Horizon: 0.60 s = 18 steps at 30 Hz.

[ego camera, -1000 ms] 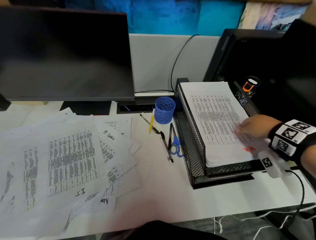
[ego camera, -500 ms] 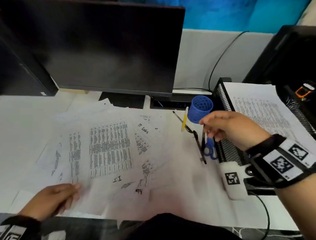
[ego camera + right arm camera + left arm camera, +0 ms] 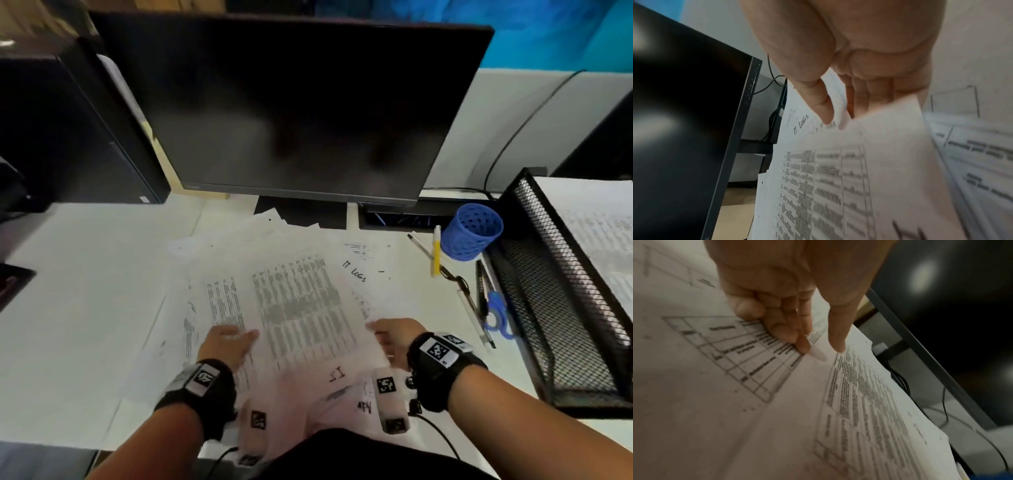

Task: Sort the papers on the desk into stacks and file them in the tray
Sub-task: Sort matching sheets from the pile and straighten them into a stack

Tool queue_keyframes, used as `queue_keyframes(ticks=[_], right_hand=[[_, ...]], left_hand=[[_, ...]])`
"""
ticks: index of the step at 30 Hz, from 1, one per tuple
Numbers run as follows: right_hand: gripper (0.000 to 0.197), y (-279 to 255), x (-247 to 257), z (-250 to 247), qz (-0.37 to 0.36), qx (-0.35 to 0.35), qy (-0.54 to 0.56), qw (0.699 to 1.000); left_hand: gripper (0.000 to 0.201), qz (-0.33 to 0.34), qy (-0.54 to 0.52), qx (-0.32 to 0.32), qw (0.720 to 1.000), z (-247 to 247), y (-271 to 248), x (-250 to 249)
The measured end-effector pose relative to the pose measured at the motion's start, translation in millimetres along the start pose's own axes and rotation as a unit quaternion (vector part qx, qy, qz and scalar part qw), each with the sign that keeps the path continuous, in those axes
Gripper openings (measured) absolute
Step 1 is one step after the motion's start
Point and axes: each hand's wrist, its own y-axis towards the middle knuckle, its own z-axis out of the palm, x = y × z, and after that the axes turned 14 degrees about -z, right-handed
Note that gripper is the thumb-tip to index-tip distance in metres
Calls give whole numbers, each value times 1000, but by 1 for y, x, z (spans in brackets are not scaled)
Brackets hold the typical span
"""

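Note:
Loose printed papers (image 3: 219,260) lie fanned over the white desk in front of the monitor. On top is a sheet with a dense table (image 3: 301,308), marked "IT" at its near end. My right hand (image 3: 387,337) pinches that sheet's right edge between thumb and fingers (image 3: 824,105), and the edge (image 3: 890,129) is lifted. My left hand (image 3: 233,342) lies on the papers at the sheet's left edge, its fingers (image 3: 789,331) straight and touching the paper. The black mesh tray (image 3: 534,246) stands at the right with a paper stack (image 3: 599,233) in it.
A black monitor (image 3: 291,109) stands close behind the papers. A blue pen cup (image 3: 471,233), pens, a yellow marker (image 3: 436,250) and blue scissors (image 3: 496,315) lie between papers and tray. A sheet marked "IT LOGS" (image 3: 356,270) lies right of the top sheet.
My right hand left the stack in the tray and came across to the loose papers, where it now pinches the top sheet. My left hand came into view and moved onto the papers.

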Motion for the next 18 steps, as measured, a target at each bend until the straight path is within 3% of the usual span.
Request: queue_keyframes(ticks=[5, 6, 8, 11, 13, 15, 18], right_hand=[[48, 0, 13, 26, -65, -84, -192, 976], [49, -1, 15, 28, -78, -118, -173, 975], [45, -2, 16, 29, -88, -126, -178, 972], [24, 7, 12, 22, -97, -93, -155, 979], [20, 12, 9, 17, -70, -97, -63, 991], [17, 12, 9, 16, -54, -67, -56, 995], [8, 10, 4, 22, -60, -32, -73, 995]], left_hand=[[24, 65, 110, -7, 992, 6, -10, -14], [22, 75, 122, 3, 990, 5, -10, -15], [15, 82, 119, 12, 990, 1, -7, -17], [8, 92, 88, -13, 992, -12, 0, -18], [14, 84, 74, -60, 992, -19, 3, -21], [35, 48, 67, -114, 990, -25, 5, -21], [68, 7, 40, -134, 990, -35, 15, -17]])
